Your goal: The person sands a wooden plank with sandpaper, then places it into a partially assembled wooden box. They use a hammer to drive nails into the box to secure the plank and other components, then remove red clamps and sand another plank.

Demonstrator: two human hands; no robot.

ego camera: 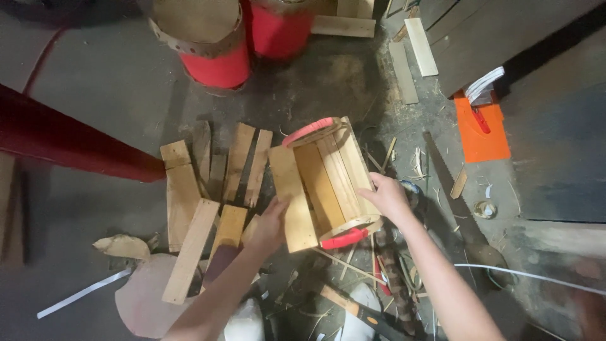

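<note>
Grey littered workshop floor (113,88) under both hands (271,224), clamped on a slatted wooden crate (322,183).

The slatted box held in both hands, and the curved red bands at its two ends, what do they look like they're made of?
The slatted box, gripped by the left hand and right hand, looks like pale unfinished wood: grain shows, no paint or varnish. The curved red bands look like smooth plastic or painted strip, evenly coloured with a slight sheen; which one cannot be told.

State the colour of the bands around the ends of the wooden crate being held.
Red bands on the wooden crate, clearest in the head view.
</note>
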